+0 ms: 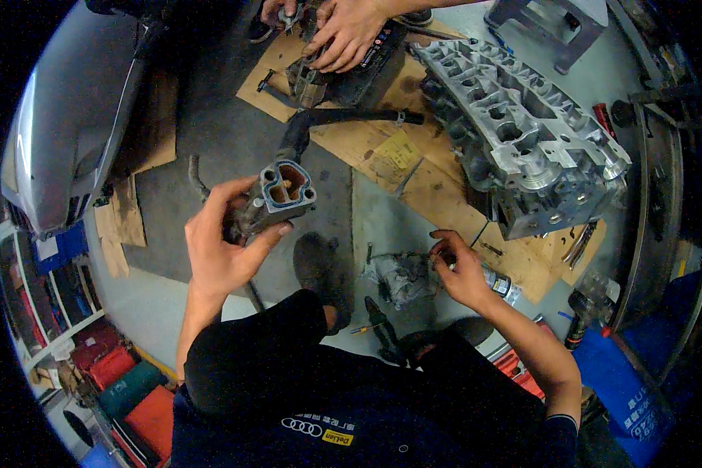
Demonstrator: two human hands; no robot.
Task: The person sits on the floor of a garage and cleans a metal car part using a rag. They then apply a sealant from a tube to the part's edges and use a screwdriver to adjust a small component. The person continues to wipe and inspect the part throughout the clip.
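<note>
My left hand [225, 238] grips a metal coolant housing [288, 195] with its open flange face tilted up. The flange shows brownish cavities and a bluish line round the rim. A thick black hose [343, 117] runs from behind the housing toward the cardboard. My right hand [459, 269] is held low on the right with its fingers curled together; what they hold, if anything, is too small to make out. Close beside it lie a crumpled clear plastic bag [402, 279] and a spray can [498, 282], partly covered by my wrist.
A large aluminium cylinder head [522, 129] stands on cardboard [444, 183] at the right. Another person's hands [347, 35] work on a dark engine part [359, 86] at the top. A grey stool [577, 31], pliers [581, 243] and a silver car [70, 117] surround the area.
</note>
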